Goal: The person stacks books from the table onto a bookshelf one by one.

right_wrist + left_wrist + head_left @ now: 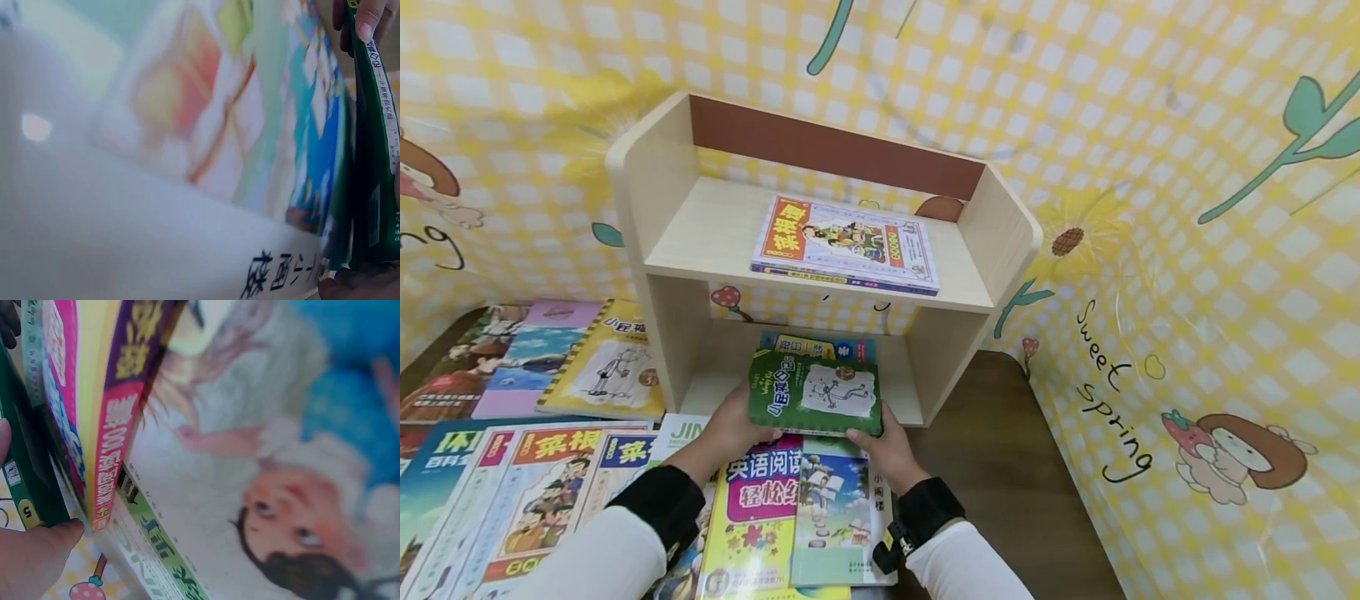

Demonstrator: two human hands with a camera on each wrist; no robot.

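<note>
Green book [815, 392] held flat between both hands at the mouth of the shelf's lower bay, front edge out over the spread of books, back edge lying over a blue book [817, 346] already in the bay. Left hand [732, 427] curled round the left edge, right hand [883, 446] curled round the lower right corner, thumbs on the cover; in the right wrist view fingertips [369, 19] hooked over the green spine. Shelf [647, 208]: two levels, two side walls, brown back strip up top. One book [847, 243] flat on the upper level, bare board to its left and right. Lower bay: bare floor either side of the blue book, side walls close in. Table [1000, 467] bare and dark to the right of the shelf, up to the yellow checked backdrop [1187, 250]. Left of the shelf, three books [527, 358] flat in a row; in front, at least six more overlapping, a few cut off by the frame.
</note>
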